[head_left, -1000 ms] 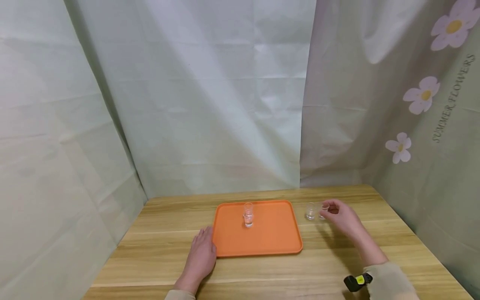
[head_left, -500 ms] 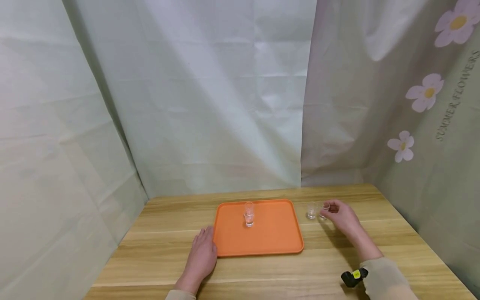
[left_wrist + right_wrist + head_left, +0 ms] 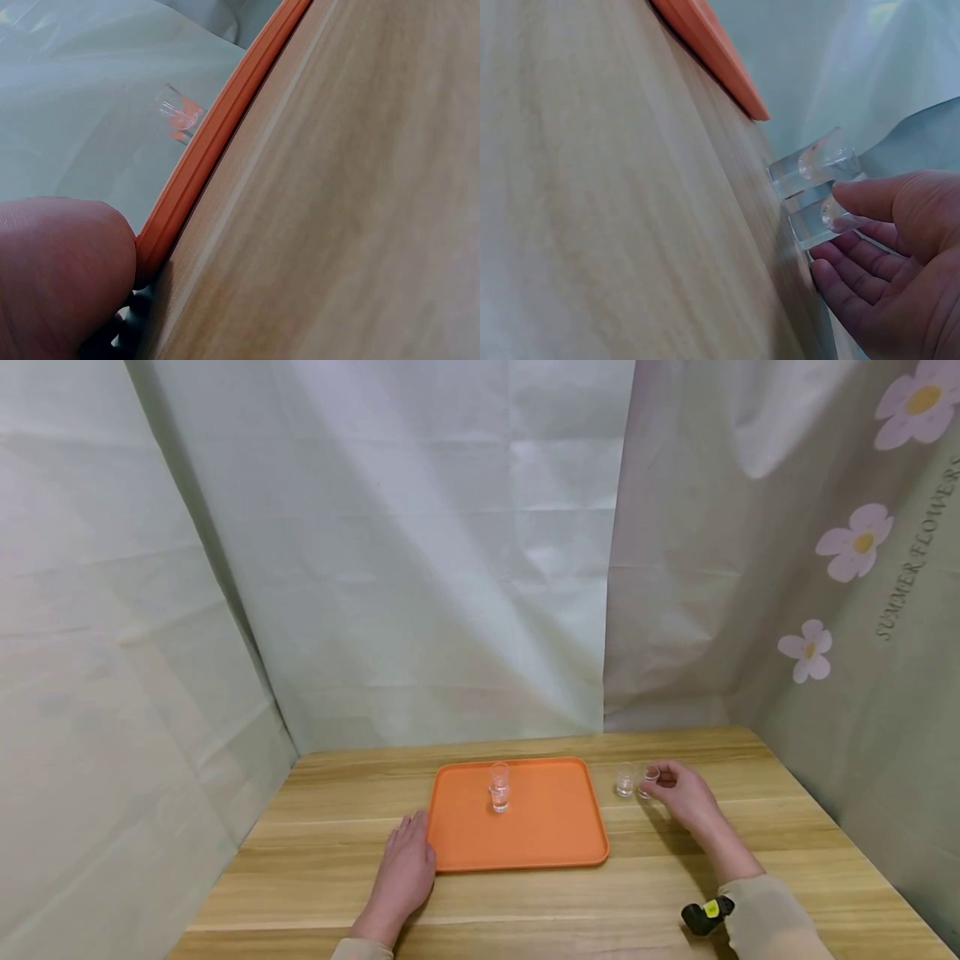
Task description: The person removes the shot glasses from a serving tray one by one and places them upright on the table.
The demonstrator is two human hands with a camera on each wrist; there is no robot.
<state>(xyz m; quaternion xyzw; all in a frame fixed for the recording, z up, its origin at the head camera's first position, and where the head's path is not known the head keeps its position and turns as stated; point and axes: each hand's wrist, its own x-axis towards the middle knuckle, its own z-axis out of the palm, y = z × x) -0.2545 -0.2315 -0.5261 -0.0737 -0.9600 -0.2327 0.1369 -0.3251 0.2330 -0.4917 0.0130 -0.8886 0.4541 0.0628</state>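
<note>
An orange tray (image 3: 540, 835) lies on the wooden table. My left hand (image 3: 406, 864) rests flat against its left edge, fingers extended; the left wrist view has the thumb (image 3: 67, 262) touching the rim. Two small clear shot glasses (image 3: 499, 800) are on the tray, overlapping in view; whether they are stacked or one behind the other I cannot tell. Right of the tray, my right hand (image 3: 687, 797) pinches a shot glass (image 3: 810, 225) between thumb and fingers. That glass stands upright on the table, close beside another shot glass (image 3: 802, 169).
Pale cloth (image 3: 450, 568) hangs behind the table, with flowers and lettering on its right side. A black device with a yellow label (image 3: 708, 914) is worn at my right wrist. The wooden table (image 3: 525, 918) extends in front of the tray.
The head view has shifted slightly. Both hands keep their places, the right one still at the same glass; the glasses and tray have not visibly moved.
</note>
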